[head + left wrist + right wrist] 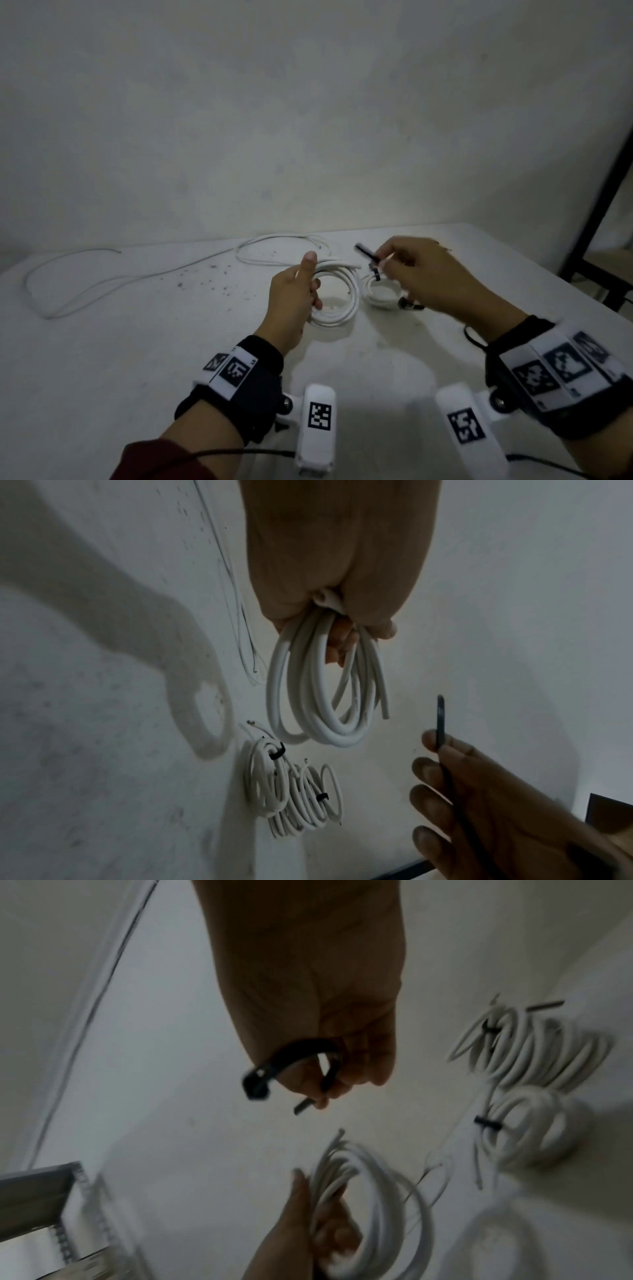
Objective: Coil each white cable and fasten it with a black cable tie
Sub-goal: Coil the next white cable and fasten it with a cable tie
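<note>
1. White and speckled with dark spots, the tabletop [102, 342] carries a thin loose cable [85, 291] that runs across its far left part, uncoiled, up toward the wall.
2. Nearer the middle, the left hand [291, 301] grips a coil of thicker white cable [342, 301], fingers through the loops and thumb up along the top; from the left wrist view the coil [325, 691] hangs from the closed fingers, one cut end free. No tie shows on this coil.
3. Just right of it lie two finished coils [291, 785] on the tabletop, side by side and touching, each with a black band around its loops; in the head view they are partly hidden behind the right hand.
4. The right hand [428, 274] is held above those coils, apart from the left hand, pinching a black cable tie [366, 253]. From the right wrist view the tie [291, 1058] bends in an arc from the curled fingers, its head end sticking out to the side.
5. At the far right edge stands a dark frame [603, 205] beside the tabletop.
</note>
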